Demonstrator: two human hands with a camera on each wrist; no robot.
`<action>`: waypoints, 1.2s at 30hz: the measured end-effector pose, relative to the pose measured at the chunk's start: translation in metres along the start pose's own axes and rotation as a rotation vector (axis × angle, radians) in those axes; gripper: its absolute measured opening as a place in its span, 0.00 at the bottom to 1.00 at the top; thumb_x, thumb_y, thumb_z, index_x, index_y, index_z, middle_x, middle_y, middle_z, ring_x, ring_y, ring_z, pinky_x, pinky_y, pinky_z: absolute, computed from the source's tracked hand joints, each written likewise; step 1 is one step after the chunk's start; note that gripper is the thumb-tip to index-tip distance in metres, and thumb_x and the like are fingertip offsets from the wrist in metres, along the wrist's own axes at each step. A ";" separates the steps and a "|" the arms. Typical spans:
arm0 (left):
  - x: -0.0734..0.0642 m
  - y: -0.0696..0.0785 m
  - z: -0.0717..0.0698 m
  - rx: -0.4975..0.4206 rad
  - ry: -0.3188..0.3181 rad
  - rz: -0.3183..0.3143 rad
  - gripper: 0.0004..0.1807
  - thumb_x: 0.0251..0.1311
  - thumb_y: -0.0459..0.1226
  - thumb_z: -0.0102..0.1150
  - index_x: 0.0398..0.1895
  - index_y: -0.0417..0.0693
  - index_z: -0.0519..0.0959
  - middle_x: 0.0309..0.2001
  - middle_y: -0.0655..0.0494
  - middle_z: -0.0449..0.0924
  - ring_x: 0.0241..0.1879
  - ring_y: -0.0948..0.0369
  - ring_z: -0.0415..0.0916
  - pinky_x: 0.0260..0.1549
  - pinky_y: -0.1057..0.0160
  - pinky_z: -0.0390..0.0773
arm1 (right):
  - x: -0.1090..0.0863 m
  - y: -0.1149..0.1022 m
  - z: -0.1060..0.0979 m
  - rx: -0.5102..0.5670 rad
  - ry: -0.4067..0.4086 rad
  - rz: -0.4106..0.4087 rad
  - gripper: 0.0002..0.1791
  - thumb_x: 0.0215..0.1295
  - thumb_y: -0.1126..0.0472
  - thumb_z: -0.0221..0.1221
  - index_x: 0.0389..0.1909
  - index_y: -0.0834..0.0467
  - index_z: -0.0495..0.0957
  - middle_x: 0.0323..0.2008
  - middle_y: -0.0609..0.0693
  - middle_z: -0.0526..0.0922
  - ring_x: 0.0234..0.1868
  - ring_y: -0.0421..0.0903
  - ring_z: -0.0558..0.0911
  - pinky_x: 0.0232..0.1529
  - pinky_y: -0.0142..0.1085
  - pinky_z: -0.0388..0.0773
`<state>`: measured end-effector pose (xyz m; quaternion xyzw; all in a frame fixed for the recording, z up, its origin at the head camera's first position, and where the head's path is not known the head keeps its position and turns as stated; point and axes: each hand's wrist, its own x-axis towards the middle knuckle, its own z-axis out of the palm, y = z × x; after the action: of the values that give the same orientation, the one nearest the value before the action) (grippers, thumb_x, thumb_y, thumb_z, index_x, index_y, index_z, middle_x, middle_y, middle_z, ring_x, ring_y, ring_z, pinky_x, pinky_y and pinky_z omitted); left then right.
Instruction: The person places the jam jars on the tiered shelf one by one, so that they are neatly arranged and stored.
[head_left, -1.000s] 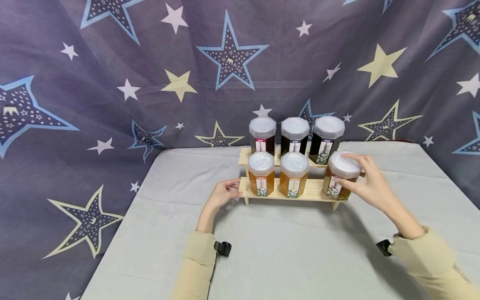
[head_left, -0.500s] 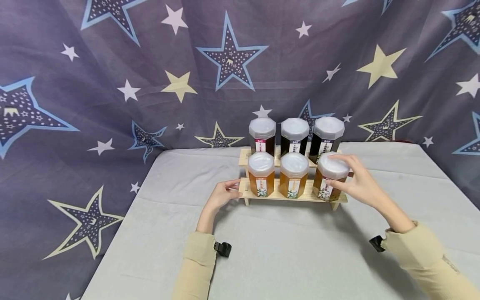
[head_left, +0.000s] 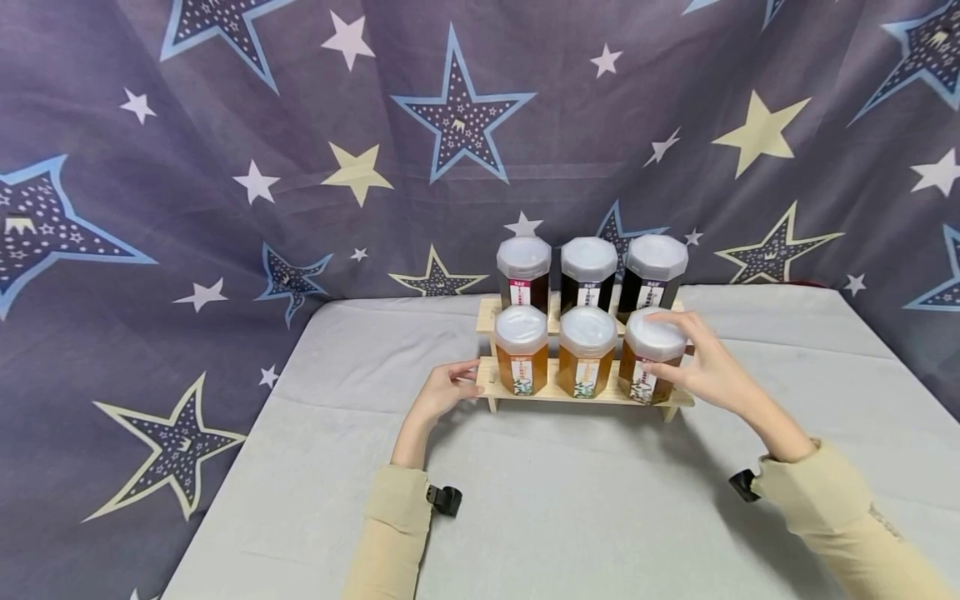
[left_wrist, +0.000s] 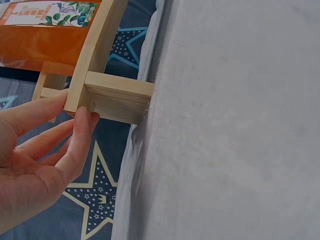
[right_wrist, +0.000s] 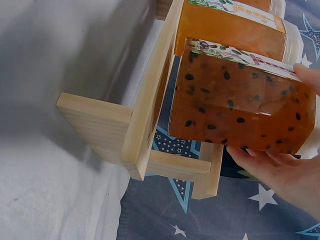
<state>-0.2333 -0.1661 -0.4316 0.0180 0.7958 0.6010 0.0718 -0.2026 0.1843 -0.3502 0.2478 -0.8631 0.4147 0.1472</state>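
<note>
In the head view, my right hand (head_left: pixel 708 362) grips a lidded jar (head_left: pixel 649 358) of orange-brown preserve by its lid and side. Black seeds speckle this jar (right_wrist: pixel 240 100) in the right wrist view, where a narrow gap shows between its base and the lower shelf. It stands at the right end of the front row, beside two amber jars (head_left: pixel 587 354) (head_left: pixel 522 354). My left hand (head_left: pixel 442 390) pinches the left end of the two-tier wooden rack (head_left: pixel 551 393). Thumb above and fingers below meet the rack's plank (left_wrist: pixel 80 90) in the left wrist view.
Three dark jars (head_left: pixel 589 267) with pale lids line the upper tier, just behind the front row. Under the rack lies a light grey cloth (head_left: pixel 570 483). A star-patterned curtain (head_left: pixel 315 100) hangs right behind it.
My right hand has moved left with the seeded jar, bringing it closer to the middle amber jar. The left hand has kept its hold on the rack's end.
</note>
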 end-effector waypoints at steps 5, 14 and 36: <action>0.000 -0.001 0.000 0.000 -0.003 0.006 0.27 0.44 0.21 0.56 0.54 0.31 0.69 0.40 0.35 0.75 0.23 0.58 0.76 0.33 0.48 0.79 | 0.001 -0.015 -0.001 0.007 -0.007 -0.010 0.32 0.39 0.74 0.66 0.50 0.68 0.67 0.45 0.63 0.68 0.42 0.33 0.64 0.38 0.19 0.67; 0.000 0.000 0.000 -0.010 -0.014 0.002 0.27 0.45 0.21 0.55 0.54 0.31 0.68 0.41 0.34 0.74 0.22 0.63 0.75 0.34 0.48 0.78 | 0.001 -0.009 0.002 0.031 -0.013 -0.009 0.32 0.39 0.74 0.66 0.50 0.68 0.67 0.47 0.62 0.67 0.43 0.30 0.64 0.41 0.18 0.66; 0.000 -0.001 0.000 -0.015 -0.012 0.005 0.27 0.45 0.21 0.56 0.54 0.30 0.68 0.39 0.36 0.75 0.22 0.62 0.75 0.33 0.47 0.78 | -0.003 0.021 0.010 0.169 0.023 0.023 0.32 0.41 0.76 0.64 0.52 0.68 0.67 0.49 0.59 0.66 0.45 0.29 0.66 0.45 0.14 0.66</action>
<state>-0.2332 -0.1664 -0.4328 0.0230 0.7908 0.6070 0.0750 -0.2117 0.1885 -0.3711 0.2446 -0.8261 0.4905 0.1309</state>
